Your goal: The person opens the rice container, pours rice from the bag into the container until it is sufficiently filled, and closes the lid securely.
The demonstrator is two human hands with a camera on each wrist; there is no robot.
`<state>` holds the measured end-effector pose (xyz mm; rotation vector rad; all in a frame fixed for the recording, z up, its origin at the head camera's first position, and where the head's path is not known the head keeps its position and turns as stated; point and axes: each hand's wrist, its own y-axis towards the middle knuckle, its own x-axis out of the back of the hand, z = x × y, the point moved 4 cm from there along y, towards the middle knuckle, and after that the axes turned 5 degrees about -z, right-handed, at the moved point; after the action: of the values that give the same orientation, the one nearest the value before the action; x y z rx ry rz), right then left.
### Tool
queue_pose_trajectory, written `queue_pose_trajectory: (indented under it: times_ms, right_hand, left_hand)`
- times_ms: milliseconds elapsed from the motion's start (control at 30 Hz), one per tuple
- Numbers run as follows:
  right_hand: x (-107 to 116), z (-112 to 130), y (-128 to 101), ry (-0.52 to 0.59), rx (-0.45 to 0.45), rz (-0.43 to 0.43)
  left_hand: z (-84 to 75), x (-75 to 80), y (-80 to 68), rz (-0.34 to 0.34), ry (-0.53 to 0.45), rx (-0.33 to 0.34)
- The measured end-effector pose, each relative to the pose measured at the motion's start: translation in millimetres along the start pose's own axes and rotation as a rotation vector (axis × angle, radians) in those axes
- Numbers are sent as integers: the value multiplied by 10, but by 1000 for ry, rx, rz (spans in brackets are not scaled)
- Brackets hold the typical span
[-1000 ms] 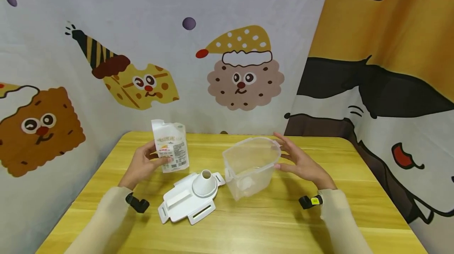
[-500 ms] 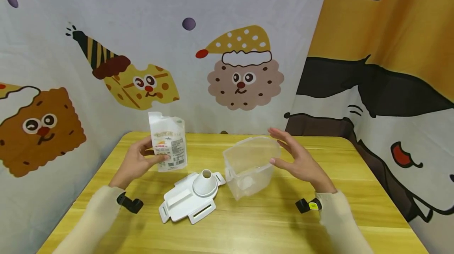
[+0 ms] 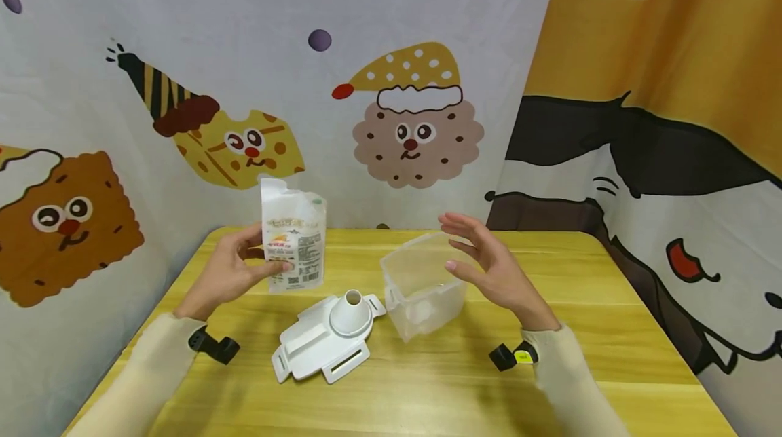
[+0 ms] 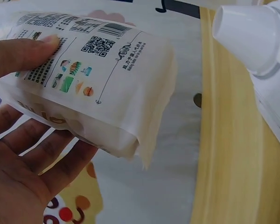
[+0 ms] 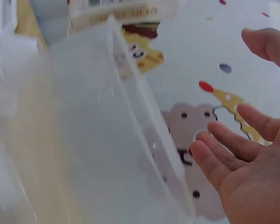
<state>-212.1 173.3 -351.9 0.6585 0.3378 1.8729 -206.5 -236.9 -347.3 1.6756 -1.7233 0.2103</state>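
My left hand (image 3: 229, 271) grips a white printed pouch (image 3: 293, 237) upright above the left of the yellow table; in the left wrist view the thumb lies over the pouch (image 4: 88, 79) and the fingers lie beneath it. My right hand (image 3: 489, 264) hovers with fingers spread over the right rim of a clear plastic container (image 3: 421, 288), touching nothing. In the right wrist view the container (image 5: 84, 140) fills the left and the open palm (image 5: 252, 172) sits to its right. A white lid with a funnel spout (image 3: 332, 338) lies between the hands.
The yellow wooden table (image 3: 427, 389) is hemmed in by cartoon-printed cloth walls (image 3: 397, 84) at the back, left and right. A black wrist mount shows on each forearm (image 3: 214, 345) (image 3: 510, 355). The spout (image 4: 247, 32) sits close to the pouch.
My left hand has raised the pouch off the table and a little towards the middle. My right hand has lifted and drifted left, above the container's rim.
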Motion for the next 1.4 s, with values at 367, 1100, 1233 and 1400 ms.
queue_pose_trajectory:
  times_ms: [367, 1100, 1233, 1400]
  right_hand:
    - [-532, 212, 101, 324, -86, 28]
    - [-1547, 241, 250, 934, -394, 16]
    - [-1702, 153, 258, 976, -435, -21]
    - [-1853, 23, 263, 1019, -466, -50]
  left_hand:
    - [-242, 45, 20, 57, -5, -41]
    - [-690, 206, 62, 159, 131, -65]
    - [-709, 193, 91, 177, 160, -78]
    - [-716, 168, 130, 213, 181, -84]
